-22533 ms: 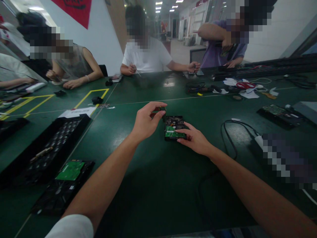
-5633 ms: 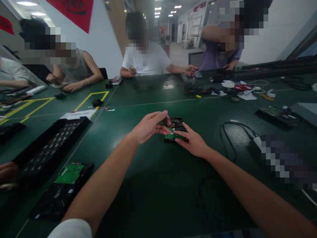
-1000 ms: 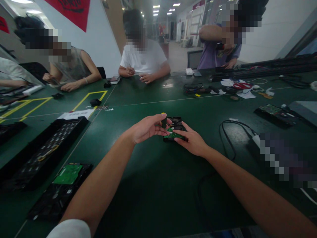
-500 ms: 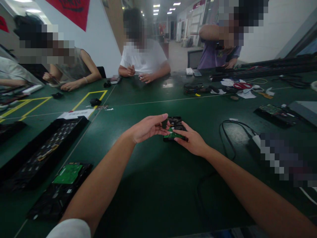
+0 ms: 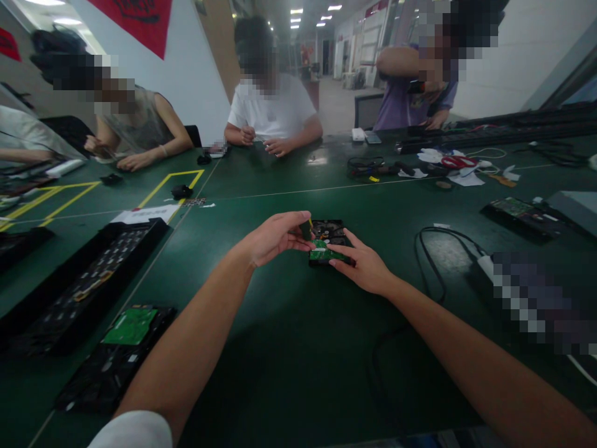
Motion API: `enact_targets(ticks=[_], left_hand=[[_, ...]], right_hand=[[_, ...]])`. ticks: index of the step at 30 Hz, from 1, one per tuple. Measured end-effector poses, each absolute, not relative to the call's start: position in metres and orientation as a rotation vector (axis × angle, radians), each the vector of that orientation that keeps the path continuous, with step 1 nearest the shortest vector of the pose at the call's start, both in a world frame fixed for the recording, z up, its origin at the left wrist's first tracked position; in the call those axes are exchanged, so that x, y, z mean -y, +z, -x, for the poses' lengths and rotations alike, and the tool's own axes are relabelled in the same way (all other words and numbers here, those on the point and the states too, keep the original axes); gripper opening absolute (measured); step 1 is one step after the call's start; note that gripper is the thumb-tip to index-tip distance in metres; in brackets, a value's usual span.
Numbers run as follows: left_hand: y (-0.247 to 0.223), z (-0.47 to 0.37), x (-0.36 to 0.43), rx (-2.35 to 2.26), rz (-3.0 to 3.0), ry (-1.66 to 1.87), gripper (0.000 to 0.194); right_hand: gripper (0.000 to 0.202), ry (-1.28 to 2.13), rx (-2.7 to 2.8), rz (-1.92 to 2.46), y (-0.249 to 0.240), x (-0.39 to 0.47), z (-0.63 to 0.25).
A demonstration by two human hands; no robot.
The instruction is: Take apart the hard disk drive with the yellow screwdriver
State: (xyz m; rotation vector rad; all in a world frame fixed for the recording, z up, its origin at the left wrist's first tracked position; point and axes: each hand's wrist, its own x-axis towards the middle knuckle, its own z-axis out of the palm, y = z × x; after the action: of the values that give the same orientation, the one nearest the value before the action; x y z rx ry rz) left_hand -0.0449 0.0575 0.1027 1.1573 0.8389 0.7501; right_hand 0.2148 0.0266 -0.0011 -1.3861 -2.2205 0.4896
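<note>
The left hand (image 5: 277, 239) is pinching a small dark tool (image 5: 306, 229) with a yellow edge, its thumb lying along the top and its fingers curling beneath; what the lower end is meeting, I can't tell. The right hand (image 5: 366, 266) is resting over the three o'clock side of a hard drive (image 5: 332, 225), fingers spreading well apart rather than wrapping round it, one fingertip lying on the green board (image 5: 319, 252). The drive is sitting flat on the green table (image 5: 280, 367), nearly straight ahead at twelve o'clock, with its board end facing six o'clock.

That light, spread hold is worrying me most. If the left hand were twisting or pressing hard, the drive could be swivelling or skidding across the smooth tabletop, since nothing but those fingertips seems to be steadying it. A slipping tool could be scratching the board, or jabbing the fingers lying so near. The hands are also hiding part of the work, so a badly seated tip could be going unnoticed.

A black cable (image 5: 416, 246) is looping at three o'clock, running close to the right forearm (image 5: 461, 348); a careless sweep could be snagging it. Back at eight o'clock, a second drive (image 5: 112, 367) is lying beside the left forearm (image 5: 200, 323), where a swinging elbow could be nudging it.
</note>
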Motion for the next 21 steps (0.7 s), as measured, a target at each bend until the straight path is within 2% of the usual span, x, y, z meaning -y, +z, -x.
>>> enact_targets(ticks=[15, 21], left_hand=[[0.1045, 0.0427, -0.0543, -0.829, -1.192, 0.689, 0.046], [0.1058, 0.0407, -0.0523, -0.832, -1.063, 0.769, 0.036]], right_hand=[[0.051, 0.480, 2.219, 1.416, -0.0029, -0.0276, -0.2152], [0.051, 0.483, 2.226, 1.375, -0.0038, -0.0272, -0.2163]])
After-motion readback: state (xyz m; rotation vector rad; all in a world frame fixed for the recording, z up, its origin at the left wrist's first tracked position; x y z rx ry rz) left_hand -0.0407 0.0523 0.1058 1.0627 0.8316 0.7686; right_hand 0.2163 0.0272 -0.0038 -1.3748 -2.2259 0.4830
